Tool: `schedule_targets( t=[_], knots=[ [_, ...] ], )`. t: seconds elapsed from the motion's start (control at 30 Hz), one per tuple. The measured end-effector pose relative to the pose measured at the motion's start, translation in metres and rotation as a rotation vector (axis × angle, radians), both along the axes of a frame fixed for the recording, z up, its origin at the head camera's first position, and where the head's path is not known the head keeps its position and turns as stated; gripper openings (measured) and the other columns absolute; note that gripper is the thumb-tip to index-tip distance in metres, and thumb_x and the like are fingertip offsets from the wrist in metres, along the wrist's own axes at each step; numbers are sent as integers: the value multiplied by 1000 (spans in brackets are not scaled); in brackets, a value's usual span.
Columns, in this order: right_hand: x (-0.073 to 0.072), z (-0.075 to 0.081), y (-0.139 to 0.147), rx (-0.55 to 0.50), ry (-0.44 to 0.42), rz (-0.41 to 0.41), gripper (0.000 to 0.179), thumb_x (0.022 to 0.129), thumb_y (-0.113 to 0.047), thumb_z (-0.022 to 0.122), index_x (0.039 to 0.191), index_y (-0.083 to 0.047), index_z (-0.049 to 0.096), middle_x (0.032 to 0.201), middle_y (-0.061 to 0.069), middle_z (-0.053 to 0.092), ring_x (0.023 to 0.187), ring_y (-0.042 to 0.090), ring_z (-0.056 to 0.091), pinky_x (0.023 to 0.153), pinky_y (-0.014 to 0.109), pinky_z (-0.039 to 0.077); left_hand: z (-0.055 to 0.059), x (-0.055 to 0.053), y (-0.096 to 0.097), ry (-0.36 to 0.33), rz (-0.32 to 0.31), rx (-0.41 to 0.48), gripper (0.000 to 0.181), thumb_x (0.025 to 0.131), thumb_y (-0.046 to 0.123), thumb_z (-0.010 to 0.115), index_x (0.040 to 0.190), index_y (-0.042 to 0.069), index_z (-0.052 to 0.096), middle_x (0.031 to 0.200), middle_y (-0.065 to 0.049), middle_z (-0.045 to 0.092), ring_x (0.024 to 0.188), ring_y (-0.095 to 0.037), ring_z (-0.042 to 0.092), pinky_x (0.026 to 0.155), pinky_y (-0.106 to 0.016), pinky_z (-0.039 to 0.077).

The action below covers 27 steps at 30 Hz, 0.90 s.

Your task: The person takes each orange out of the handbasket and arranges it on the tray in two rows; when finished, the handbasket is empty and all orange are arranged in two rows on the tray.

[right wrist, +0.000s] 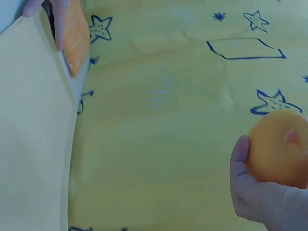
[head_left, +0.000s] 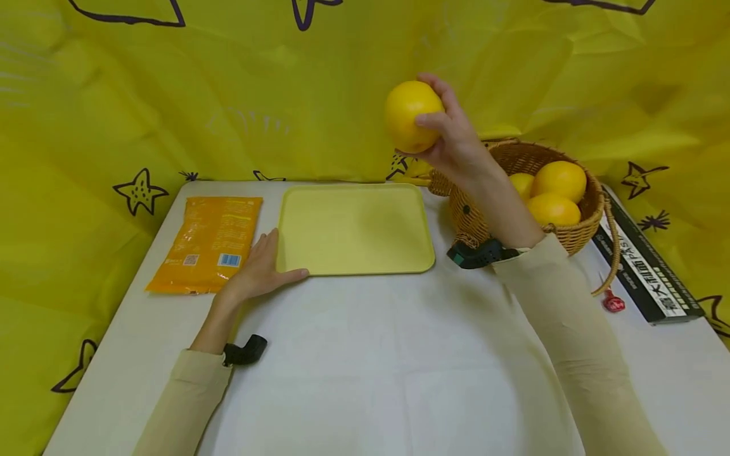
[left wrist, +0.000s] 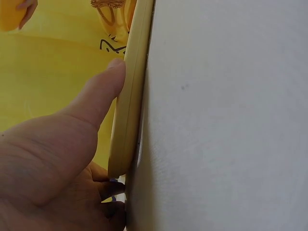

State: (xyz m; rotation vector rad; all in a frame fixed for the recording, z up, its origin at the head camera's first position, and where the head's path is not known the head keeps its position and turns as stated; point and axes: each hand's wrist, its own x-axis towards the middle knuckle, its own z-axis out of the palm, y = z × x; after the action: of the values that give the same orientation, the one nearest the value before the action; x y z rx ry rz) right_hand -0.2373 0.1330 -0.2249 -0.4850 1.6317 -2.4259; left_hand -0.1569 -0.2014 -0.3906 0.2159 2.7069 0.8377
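Observation:
My right hand (head_left: 459, 142) grips a round orange (head_left: 410, 115), held up in the air behind the tray's right part and left of the wicker basket (head_left: 467, 218). In the right wrist view the thumb and fingers curl about the same orange (right wrist: 276, 149), which has a small reddish patch. At the near left corner of the pale yellow tray (head_left: 353, 231), my left hand (head_left: 258, 271) touches the rim. Its thumb lies on the front edge and its straight fingers lie along the left side. The left wrist view shows the thumb (left wrist: 103, 86) against the tray rim (left wrist: 127, 120).
Several oranges (head_left: 560, 182) lie in the basket. An orange plastic packet (head_left: 208, 244) lies left of the tray. Right of the basket are a black and white box (head_left: 650, 269) and a red-wrapped lollipop (head_left: 614, 302). A yellow patterned cloth (head_left: 319, 107) hangs behind the white table (head_left: 365, 354).

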Motion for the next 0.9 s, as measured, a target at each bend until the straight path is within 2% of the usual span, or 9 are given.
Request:
schedule_targets(
  t=[0.07,0.13,0.23,0.33,0.43,0.6,0.7,0.9],
  knots=[
    [-6,-4,-16,16,1,6,52,90,-7,59,134,-27,42,137,5,36,114,31,45,76,38,54,0,0,1,-1,1,-11,118,83,56,68,153,-2,-7,162,-23,-5,151,-41,-6,122,-57,2],
    [-12,-11,-32,87,13,-4,53,90,-10,60,136,-27,40,137,6,36,112,30,49,74,36,56,0,0,3,0,2,-11,117,84,56,67,153,-3,-7,162,-24,-5,151,-41,-5,122,-57,2],
    [-21,-28,-57,284,61,-33,60,88,-16,65,140,-27,37,139,8,38,111,29,53,74,35,57,-1,0,8,8,5,-11,116,85,56,65,153,-4,-8,162,-24,-4,151,-42,-5,122,-57,3],
    [-27,-51,-82,483,118,-35,68,86,-21,70,145,-27,34,143,10,39,114,28,54,80,36,58,-4,0,14,18,16,0,116,86,58,63,153,-4,-9,162,-25,-6,151,-41,-6,122,-57,4],
    [-35,-74,-106,598,140,-18,74,85,-25,72,148,-25,32,143,11,41,117,27,55,84,37,58,-8,1,19,32,35,-7,117,86,60,62,153,-3,-10,162,-25,-7,150,-41,-6,122,-57,5],
    [-47,-109,-139,681,115,-29,77,84,-32,74,147,-22,32,142,11,44,117,28,56,83,37,59,-13,4,22,121,52,-55,116,84,59,64,152,-6,-5,160,-30,4,149,-46,5,122,-58,11],
    [-52,-124,-152,713,111,-73,77,83,-32,75,146,-18,33,141,11,46,116,28,56,85,36,58,-18,7,23,139,60,-87,117,84,59,65,151,-7,-4,160,-29,5,149,-46,5,122,-57,11],
    [-59,-140,-167,757,101,-156,75,81,-33,76,142,-17,35,137,15,43,110,28,55,79,33,58,-21,5,26,143,66,-104,118,84,61,64,152,-8,-5,161,-28,0,150,-44,2,123,-55,9]
  ],
)
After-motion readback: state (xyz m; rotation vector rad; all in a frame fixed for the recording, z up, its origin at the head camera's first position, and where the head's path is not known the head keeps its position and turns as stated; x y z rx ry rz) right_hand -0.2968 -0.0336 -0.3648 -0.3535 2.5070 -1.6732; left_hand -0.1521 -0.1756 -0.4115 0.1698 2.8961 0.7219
